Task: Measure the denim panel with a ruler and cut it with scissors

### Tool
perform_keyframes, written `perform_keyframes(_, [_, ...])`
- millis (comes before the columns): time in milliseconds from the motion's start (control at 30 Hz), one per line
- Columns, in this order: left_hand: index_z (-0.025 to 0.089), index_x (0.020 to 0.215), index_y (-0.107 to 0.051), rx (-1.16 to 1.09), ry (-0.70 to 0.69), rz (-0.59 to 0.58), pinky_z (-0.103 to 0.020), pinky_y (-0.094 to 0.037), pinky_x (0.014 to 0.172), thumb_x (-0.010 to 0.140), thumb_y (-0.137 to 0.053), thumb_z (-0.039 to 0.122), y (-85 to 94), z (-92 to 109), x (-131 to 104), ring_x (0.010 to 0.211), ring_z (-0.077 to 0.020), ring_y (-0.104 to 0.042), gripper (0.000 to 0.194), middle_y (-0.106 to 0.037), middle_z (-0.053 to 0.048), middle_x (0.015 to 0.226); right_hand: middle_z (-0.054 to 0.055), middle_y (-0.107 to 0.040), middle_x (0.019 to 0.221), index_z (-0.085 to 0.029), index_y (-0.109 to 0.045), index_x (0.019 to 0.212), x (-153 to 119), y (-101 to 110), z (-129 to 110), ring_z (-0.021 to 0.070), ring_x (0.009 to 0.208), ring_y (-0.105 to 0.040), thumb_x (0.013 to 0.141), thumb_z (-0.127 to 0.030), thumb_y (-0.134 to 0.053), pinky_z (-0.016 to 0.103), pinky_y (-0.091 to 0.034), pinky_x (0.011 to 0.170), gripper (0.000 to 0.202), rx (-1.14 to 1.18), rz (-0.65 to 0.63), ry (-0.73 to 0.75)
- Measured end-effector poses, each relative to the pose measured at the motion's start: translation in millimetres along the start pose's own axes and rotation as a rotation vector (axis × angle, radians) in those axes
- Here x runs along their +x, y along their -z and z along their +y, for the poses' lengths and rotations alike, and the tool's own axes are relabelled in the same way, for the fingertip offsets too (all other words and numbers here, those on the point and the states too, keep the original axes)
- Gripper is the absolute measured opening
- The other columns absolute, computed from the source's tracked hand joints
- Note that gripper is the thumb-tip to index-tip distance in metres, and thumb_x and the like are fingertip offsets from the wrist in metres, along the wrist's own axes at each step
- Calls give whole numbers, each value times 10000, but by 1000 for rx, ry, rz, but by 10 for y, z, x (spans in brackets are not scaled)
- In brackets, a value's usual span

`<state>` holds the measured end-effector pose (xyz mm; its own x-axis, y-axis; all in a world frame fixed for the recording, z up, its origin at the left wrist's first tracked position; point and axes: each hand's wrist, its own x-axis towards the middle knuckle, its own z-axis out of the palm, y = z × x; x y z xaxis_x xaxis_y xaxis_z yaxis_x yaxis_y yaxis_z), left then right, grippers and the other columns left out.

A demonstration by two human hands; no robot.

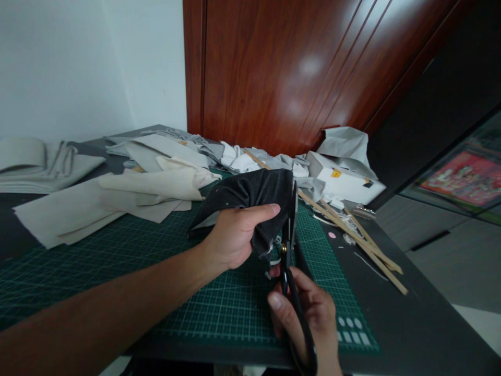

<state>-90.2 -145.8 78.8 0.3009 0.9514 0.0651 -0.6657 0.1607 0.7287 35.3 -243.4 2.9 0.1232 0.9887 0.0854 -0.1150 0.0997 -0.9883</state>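
Observation:
My left hand (237, 235) grips a piece of black fabric (250, 188), thumb on top and the fingers hidden beneath it. The cloth is bunched, with a paler underside showing at its left end and some loose white threads at its lower right edge. In my right hand (309, 308) is a pair of black-handled scissors (288, 245), blades pointing away from me. Those blades lie along the right edge of the fabric; whether they are fully closed on it I cannot tell. Both hands are above a green cutting mat (219, 308).
Pale fabric pieces (152, 188) lie at the left and back of the dark table (415, 324). Wooden strips (360, 240) and a white box (344, 180) are at the right. A brown wooden panel (266, 73) stands behind, beside a white wall (78, 68).

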Motion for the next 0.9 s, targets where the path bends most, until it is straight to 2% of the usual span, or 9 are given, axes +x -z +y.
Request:
perform_keyframes(167, [102, 738, -772, 22, 6, 2, -320, -580, 626, 658, -889, 217, 4, 0, -6, 632, -222, -730, 183, -782, -97, 722, -70, -511, 579, -199, -760, 1007, 2, 1, -12, 81, 437, -377, 748, -486, -904, 228, -278, 430, 412, 1, -12, -1])
perform_keyframes(367, [113, 774, -774, -2, 4, 40, -318, -588, 682, 660, -880, 173, -8, 16, -24, 712, -223, -750, 167, -800, -94, 795, -26, -624, 635, -199, -746, 1094, 11, 38, -37, 119, 457, -518, 742, -521, -906, 237, -437, 431, 502, 51, -122, -51])
perform_keyframes(500, [140, 979, -812, -24, -118, 52, -336, -606, 711, 668, -856, 111, -8, 94, 12, 728, -225, -761, 316, -816, -70, 840, 17, -722, 695, -200, -737, 1126, -37, 136, -2, 118, 463, -586, 697, -509, -946, 224, -467, 456, 569, 83, -252, -167])
perform_keyframes(600, [170, 1111, -802, -43, -203, 52, -355, -621, 777, 682, -815, 61, 8, 184, 52, 762, -218, -767, 442, -821, -52, 872, 35, -749, 672, -199, -735, 1132, -105, 256, 41, 106, 437, -561, 713, -550, -919, 214, -431, 447, 577, 78, -314, -198])
perform_keyframes(733, [180, 1154, -791, -34, -213, 67, -336, -616, 796, 670, -804, 21, 8, 252, 59, 778, -204, -765, 510, -823, -43, 884, 21, -719, 610, -188, -762, 1085, -124, 444, -13, 78, 435, -483, 673, -537, -944, 210, -378, 458, 570, 42, -264, -159])
perform_keyframes(900, [196, 1142, -796, -17, -76, 40, -367, -614, 868, 667, -813, 45, -31, 215, -14, 936, -271, -788, 498, -834, -66, 958, 27, -744, 667, -215, -730, 1096, 85, 593, -284, 139, 483, -604, 766, -498, -910, 248, -508, 477, 471, 31, -122, -29])
